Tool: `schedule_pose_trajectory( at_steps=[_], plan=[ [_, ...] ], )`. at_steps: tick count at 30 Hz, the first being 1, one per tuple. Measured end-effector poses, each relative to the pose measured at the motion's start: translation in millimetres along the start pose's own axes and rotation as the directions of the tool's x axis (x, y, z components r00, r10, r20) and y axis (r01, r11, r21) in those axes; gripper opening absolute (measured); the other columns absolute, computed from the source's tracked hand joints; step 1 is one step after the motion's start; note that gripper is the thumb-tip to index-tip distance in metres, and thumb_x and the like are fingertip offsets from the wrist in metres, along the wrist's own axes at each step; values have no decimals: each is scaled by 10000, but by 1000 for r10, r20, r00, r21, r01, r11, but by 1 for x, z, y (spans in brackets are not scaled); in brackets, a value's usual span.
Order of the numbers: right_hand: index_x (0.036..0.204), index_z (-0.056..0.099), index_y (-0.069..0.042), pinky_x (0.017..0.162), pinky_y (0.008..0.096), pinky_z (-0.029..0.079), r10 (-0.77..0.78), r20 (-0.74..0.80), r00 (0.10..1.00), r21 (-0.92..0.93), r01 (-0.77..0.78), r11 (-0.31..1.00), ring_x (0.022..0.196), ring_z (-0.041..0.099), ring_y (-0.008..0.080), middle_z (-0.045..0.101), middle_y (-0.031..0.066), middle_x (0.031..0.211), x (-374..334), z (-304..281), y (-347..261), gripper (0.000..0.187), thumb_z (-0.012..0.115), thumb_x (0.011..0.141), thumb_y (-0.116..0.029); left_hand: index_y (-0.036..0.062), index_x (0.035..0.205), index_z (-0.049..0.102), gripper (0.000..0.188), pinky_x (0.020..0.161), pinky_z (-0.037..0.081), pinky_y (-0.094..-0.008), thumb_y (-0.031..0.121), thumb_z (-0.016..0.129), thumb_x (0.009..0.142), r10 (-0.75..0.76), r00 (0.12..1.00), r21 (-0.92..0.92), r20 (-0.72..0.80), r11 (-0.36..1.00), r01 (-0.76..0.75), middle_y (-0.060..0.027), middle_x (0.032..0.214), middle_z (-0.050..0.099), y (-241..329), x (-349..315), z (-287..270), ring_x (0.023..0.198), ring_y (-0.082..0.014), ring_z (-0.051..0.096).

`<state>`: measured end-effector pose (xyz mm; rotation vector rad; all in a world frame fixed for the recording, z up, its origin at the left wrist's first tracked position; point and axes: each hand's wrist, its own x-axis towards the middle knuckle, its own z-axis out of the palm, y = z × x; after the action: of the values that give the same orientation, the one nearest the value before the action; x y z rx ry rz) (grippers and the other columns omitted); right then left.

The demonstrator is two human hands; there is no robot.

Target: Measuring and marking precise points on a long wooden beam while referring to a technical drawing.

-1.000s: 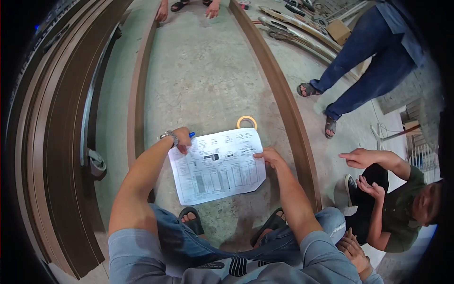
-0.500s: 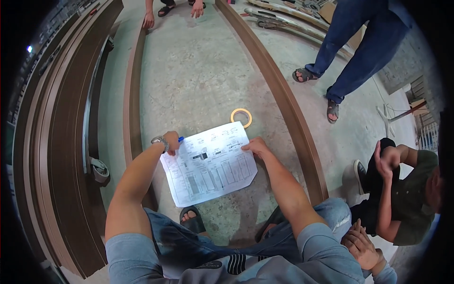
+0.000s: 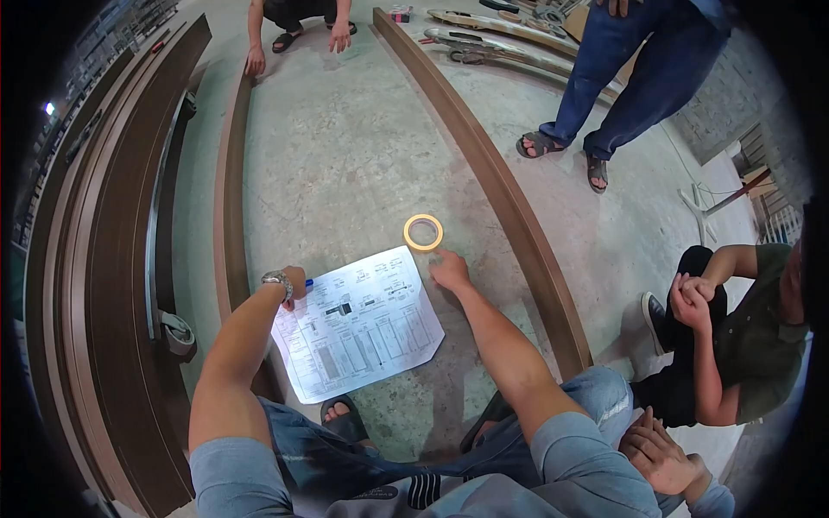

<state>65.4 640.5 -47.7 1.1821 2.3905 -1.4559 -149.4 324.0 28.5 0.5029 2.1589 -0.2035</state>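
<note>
Here, a white printed sheet (image 3: pixel 357 326) lies flat on the concrete floor (image 3: pixel 345 155) directly in front of your knees. It is roughly rectangular, covered with dark diagrams and tables, and one near corner is cut off at an angle. Just beyond its far right corner lies a yellow ring of tape (image 3: pixel 423 232), flat on the floor and apart from the sheet.

Your left hand (image 3: pixel 294 283) rests on the far left corner of the sheet. It is closed around a blue pen (image 3: pixel 308 282), of which only a short blue tip shows, and a metal watch (image 3: pixel 277 280) sits on that wrist.

Your right hand (image 3: pixel 450 271) rests on the floor just beside the sheet's far right corner, near the tape ring. Its fingers are held loosely together and hold nothing.

Long brown curved boards (image 3: pixel 509 198) lie to either side of the sheet.
</note>
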Motion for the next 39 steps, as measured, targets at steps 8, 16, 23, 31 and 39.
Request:
schedule_pose_trajectory(
  at_steps=[8,16,23,31,39],
  plan=[
    [1396,551,-123,968,467,499,-175,-89,980,-280,144,949,1117,634,392,668,206,1199,34,19,-15,620,585,776,-113,-99,850,690,409,564,609,-362,276,568,960,15,1000,-30,6,999,-15,-185,752,733,-5,-1,-1,600,-253,731],
    [1063,750,-123,918,424,532,15,-207,978,-245,-67,967,1075,660,366,698,188,1120,27,11,-18,281,638,806,-129,-113,800,667,462,555,612,-331,316,579,946,62,998,-30,-9,998,-62,-162,718,728,-5,2,1,594,-218,731],
    [1036,759,-126,886,402,541,-25,-383,923,-182,-49,982,1001,691,329,730,151,1025,35,4,-12,315,723,722,-125,-108,874,687,447,559,607,-369,323,593,942,83,996,-14,-24,996,-83,-181,753,724,-2,12,4,589,-250,724],
    [1013,752,-102,843,383,544,-21,-480,877,-43,1,999,905,706,295,741,120,915,37,-9,-22,374,806,644,-133,-107,827,685,436,563,615,-343,312,624,928,82,994,-20,-75,996,-83,-160,744,728,5,6,-2,630,-237,738],
    [1006,748,-95,823,393,539,-86,-462,883,-6,93,996,882,704,305,733,146,872,34,-6,-30,371,805,642,-134,7,679,740,274,681,579,-370,209,644,838,89,995,117,-38,990,-84,-125,663,716,-1,19,-2,656,-228,730]
  ],
)
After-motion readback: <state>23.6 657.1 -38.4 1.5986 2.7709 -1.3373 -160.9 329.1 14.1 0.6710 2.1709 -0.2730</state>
